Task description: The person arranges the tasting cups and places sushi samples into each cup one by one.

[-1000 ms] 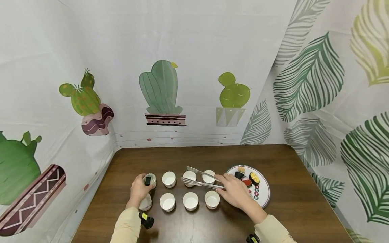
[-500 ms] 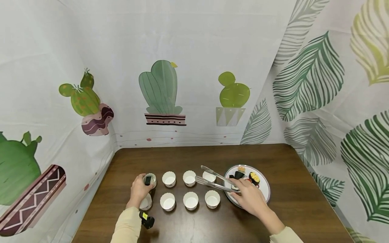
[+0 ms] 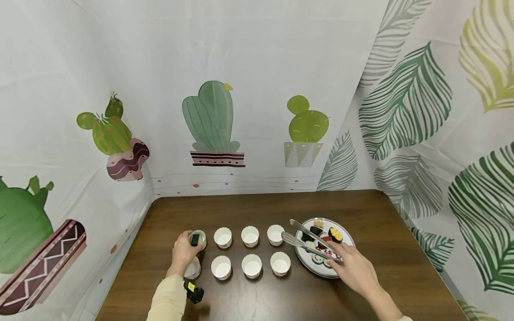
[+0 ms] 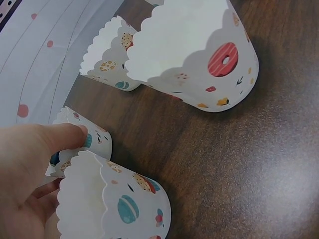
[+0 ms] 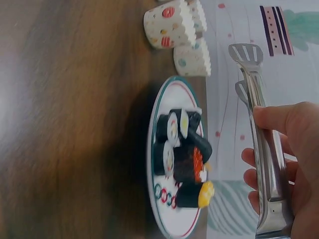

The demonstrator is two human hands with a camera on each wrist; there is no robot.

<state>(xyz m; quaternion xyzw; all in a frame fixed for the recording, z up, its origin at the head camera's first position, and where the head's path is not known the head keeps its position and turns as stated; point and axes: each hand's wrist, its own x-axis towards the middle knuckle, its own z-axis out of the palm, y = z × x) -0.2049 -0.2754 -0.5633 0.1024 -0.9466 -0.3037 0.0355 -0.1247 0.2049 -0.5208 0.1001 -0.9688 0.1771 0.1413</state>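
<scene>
With our left hand [image 3: 184, 250], we pinch a white scalloped paper cup [image 4: 103, 143] between thumb and fingers; a dark piece [image 3: 195, 239] shows at its mouth. Seven matching printed paper cups [image 3: 251, 267] stand on the brown wooden table [image 3: 257, 305], one just below those fingers, the others to their right. Our right hand [image 3: 357, 269] grips long silver metal tongs [image 5: 271, 164], thumb opposite curled fingers, the tong tips apart. Beneath and left of these fingers lies a round white green-rimmed plate [image 5: 172, 219] bearing black, white, red and yellow sushi pieces [image 5: 189, 195].
</scene>
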